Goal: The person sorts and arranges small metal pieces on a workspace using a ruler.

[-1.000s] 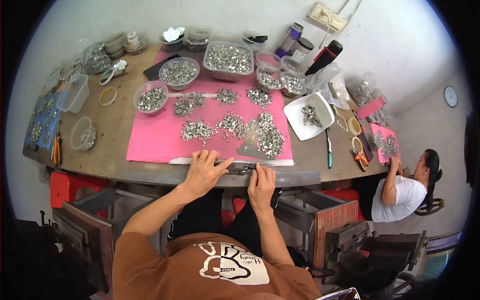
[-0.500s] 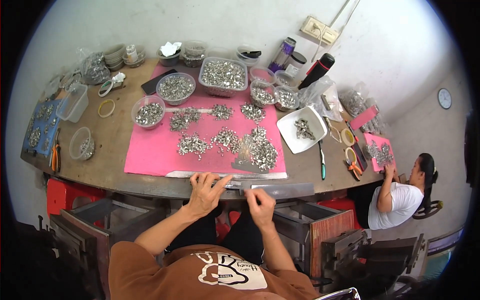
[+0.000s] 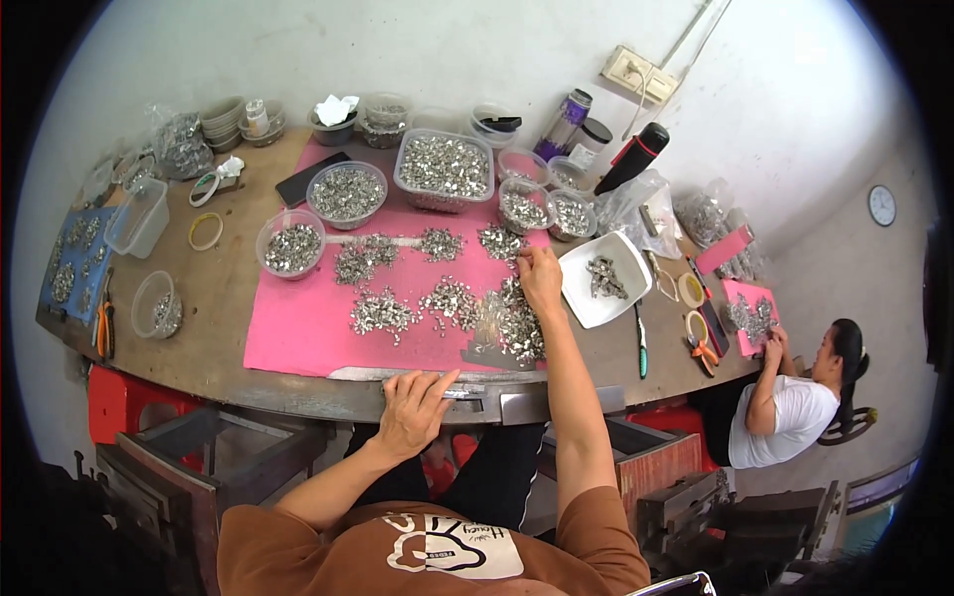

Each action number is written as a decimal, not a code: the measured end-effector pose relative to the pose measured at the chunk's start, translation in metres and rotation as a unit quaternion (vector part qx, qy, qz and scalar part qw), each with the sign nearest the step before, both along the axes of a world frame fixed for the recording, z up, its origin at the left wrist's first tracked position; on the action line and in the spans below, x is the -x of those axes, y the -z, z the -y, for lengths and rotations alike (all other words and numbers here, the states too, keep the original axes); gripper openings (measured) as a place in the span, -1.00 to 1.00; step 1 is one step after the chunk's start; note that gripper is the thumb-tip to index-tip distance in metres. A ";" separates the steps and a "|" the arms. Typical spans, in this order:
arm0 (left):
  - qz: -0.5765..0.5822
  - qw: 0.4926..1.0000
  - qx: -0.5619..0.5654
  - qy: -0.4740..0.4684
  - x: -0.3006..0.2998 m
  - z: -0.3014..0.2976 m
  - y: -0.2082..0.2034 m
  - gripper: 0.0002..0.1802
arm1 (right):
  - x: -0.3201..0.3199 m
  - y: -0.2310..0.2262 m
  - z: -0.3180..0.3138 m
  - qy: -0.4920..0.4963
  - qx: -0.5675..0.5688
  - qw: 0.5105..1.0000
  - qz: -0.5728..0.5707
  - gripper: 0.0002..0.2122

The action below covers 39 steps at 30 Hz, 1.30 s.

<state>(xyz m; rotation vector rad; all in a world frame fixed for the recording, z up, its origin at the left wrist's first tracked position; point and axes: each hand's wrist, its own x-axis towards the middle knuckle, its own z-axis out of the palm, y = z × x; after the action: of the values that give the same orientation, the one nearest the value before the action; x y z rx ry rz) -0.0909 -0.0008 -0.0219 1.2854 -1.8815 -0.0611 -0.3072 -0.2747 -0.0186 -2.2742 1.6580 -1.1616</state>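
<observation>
My left hand (image 3: 410,412) rests at the bench's front edge with its fingers spread. Close to its fingertips is a small metal fixture (image 3: 463,393) on that edge; whether a finger presses on it is hard to see. My right hand (image 3: 540,278) reaches forward over the pink mat (image 3: 298,338). Its fingers are drawn together at the mat's right side, between a small pile of shiny metal pieces (image 3: 500,241) and a larger pile (image 3: 522,328). What the fingertips pinch, if anything, is hidden. Several other piles lie on the mat.
Clear tubs of metal pieces (image 3: 444,167) line the mat's far side. A white square dish (image 3: 608,280) with some pieces sits beside my right forearm. Farther right are a green-handled tool (image 3: 642,343), orange pliers (image 3: 704,356) and a seated co-worker (image 3: 790,412).
My right hand has left the fixture at the bench edge and moved forward to the piles at the mat's right. My left hand has stayed by the edge. The view has shifted slightly.
</observation>
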 end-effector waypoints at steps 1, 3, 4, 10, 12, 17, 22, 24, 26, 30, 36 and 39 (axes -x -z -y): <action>0.000 1.000 -0.001 0.000 0.000 0.001 0.000 -0.36 | 0.000 0.004 0.003 -0.004 0.033 0.999 -0.021 -0.91; -0.003 1.000 0.003 0.002 -0.001 0.000 -0.001 -0.37 | 0.003 0.003 0.005 -0.009 0.033 0.999 -0.023 -0.91; -0.004 1.000 0.001 0.002 -0.001 0.000 -0.001 -0.37 | 0.006 0.003 0.006 -0.014 -0.005 1.000 0.005 -0.92; 0.003 1.000 0.010 0.005 -0.002 0.001 -0.004 -0.47 | 0.016 -0.002 0.000 0.004 -0.050 0.997 0.054 -0.89; 0.006 1.000 0.013 0.001 -0.002 0.001 -0.003 -0.48 | 0.015 -0.002 -0.001 -0.011 -0.001 1.000 0.026 -0.90; 0.004 1.000 0.010 0.002 -0.002 0.000 -0.006 -0.49 | 0.014 -0.006 -0.006 -0.028 -0.043 0.998 0.022 -0.88; -0.004 1.000 0.012 0.009 0.001 0.002 -0.004 -0.50 | 0.011 -0.017 -0.018 -0.032 -0.033 0.997 0.054 -0.87; -0.006 1.000 0.011 0.015 0.000 0.001 -0.002 -0.49 | -0.001 -0.033 -0.040 -0.076 -0.023 0.996 0.048 -0.90; -0.007 1.000 0.007 0.009 -0.004 0.000 -0.001 -0.49 | -0.018 -0.055 -0.080 -0.118 -0.060 0.990 0.052 -0.92; -0.005 1.000 0.007 0.006 -0.004 0.001 -0.003 -0.49 | -0.032 -0.067 -0.148 -0.242 -0.117 0.963 0.031 -0.94; -0.005 1.000 0.013 0.005 0.000 0.003 -0.003 -0.50 | -0.051 -0.039 -0.158 -0.300 -0.085 0.949 -0.051 -0.96; -0.015 1.000 0.011 0.006 0.000 0.003 -0.001 -0.50 | -0.053 -0.036 -0.161 -0.299 -0.090 0.948 -0.065 -0.96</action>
<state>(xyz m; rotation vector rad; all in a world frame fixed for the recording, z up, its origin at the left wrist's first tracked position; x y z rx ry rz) -0.0910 -0.0035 -0.0211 1.2509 -1.8597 -0.0656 -0.2543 -0.1139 0.0173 -2.5002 0.9256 -0.7003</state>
